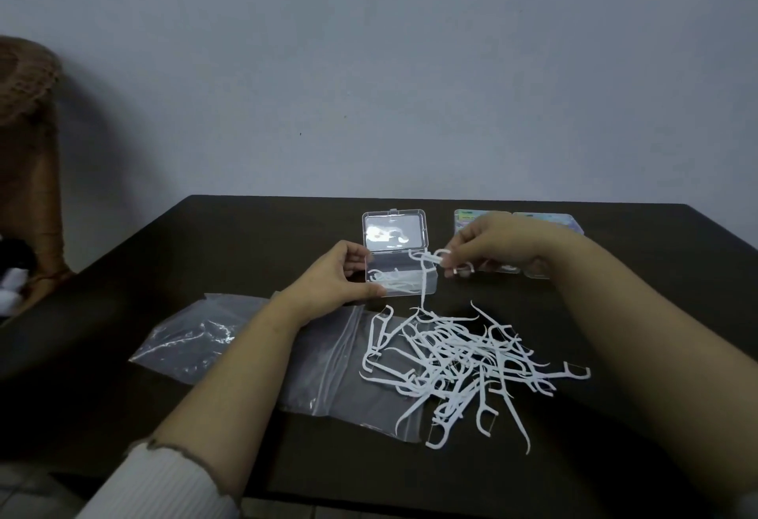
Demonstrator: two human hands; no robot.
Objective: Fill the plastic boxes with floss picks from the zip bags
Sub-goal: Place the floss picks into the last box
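A white ribbed sleeve at 7 o'clock is nearest, covering the left forearm, which reaches up toward the centre. The left hand grips the left end of the clear plastic box, thumb along its near edge and fingers curled round the far side. The box sits open on the dark counter, lid standing up behind, with a few floss picks lying inside. At 1 o'clock from it the right hand pinches a few white floss picks between fingertips and thumb, just over the box's right end; one long pick dangles from them toward the pile. The loose pile of floss picks spreads over the counter at 5 o'clock from the box. A flat, see-through zip bag lies at 7 o'clock from the box, under the left forearm, its right edge touching the pile. Behind the right hand, at 1 o'clock, are two more boxes with coloured labels, partly hidden.
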